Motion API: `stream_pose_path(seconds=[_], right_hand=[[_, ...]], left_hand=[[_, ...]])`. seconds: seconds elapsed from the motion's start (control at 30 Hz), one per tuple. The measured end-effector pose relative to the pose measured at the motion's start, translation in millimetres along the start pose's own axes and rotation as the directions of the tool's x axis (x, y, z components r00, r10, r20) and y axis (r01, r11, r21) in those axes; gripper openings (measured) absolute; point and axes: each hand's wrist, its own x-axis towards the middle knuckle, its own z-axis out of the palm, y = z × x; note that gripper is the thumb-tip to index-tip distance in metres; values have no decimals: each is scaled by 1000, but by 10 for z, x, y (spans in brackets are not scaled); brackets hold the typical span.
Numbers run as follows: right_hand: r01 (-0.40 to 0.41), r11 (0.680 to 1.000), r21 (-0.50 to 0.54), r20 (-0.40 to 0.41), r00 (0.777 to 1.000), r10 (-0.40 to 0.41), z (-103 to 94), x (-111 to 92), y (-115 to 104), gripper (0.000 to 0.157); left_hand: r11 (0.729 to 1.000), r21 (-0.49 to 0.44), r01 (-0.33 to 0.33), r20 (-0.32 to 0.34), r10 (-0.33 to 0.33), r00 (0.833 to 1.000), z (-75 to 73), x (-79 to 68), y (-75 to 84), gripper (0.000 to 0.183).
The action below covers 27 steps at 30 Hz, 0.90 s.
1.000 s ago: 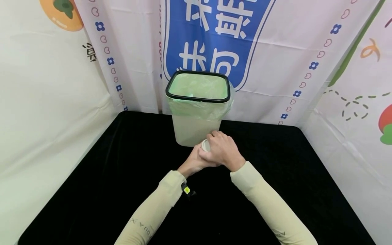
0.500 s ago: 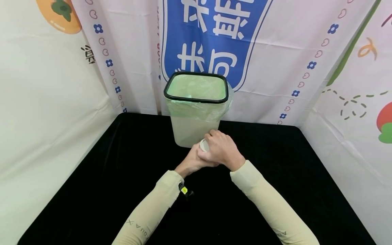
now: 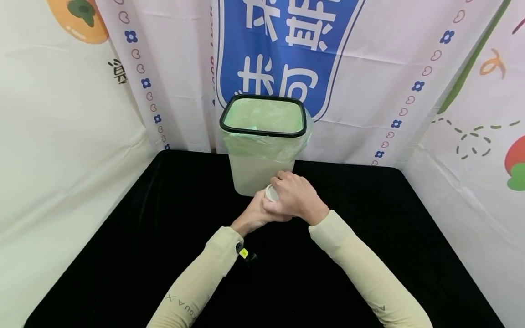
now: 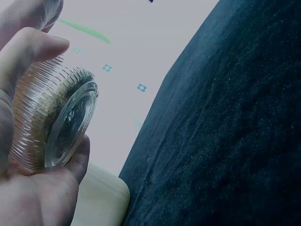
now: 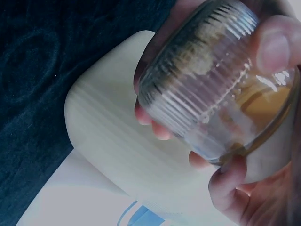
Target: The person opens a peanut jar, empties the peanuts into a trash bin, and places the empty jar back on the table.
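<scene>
A ribbed clear glass jar (image 5: 202, 70) with a white lid (image 3: 270, 193) is held tilted between both hands, off the table. My left hand (image 3: 256, 213) is wrapped round the jar's ribbed body; in the left wrist view the glass base (image 4: 73, 125) faces outward past the palm. My right hand (image 3: 296, 197) grips the lid end, covering much of the lid in the head view. Inside the jar, the right wrist view shows something brownish near the lid and a pale, grainy patch toward the base; what they are I cannot tell.
Just beyond the hands stands a pale waste bin (image 3: 260, 171) with a black rim and a green plastic liner. Black cloth (image 3: 352, 237) covers the table. Printed white curtains (image 3: 369, 91) enclose the back and both sides.
Both hands, with the jar, have shifted slightly left and up in the head view. Their hold on the jar and lid looks the same.
</scene>
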Motion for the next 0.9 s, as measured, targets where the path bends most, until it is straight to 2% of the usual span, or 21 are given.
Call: stream_pose_path(seconds=[0.23,0.53,0.7,0.9], right_hand=[[45,998,45,27,999,-46,-41,16,-4,40],[97,993,69,68,993,-101,-120,3,5,44],[134,989,62,49,989,-137,-125,-17,26,40],[165,986,5,30,986,-165,-131,-37,39,44]], left_hand=[[999,11,35,7,-35,999,-46,-23,22,75],[1000,20,16,51,-17,999,-64,-59,61,71],[1000,24,9,70,-10,998,-53,-73,64,68],[998,59,9,45,-12,999,-46,-78,44,67]])
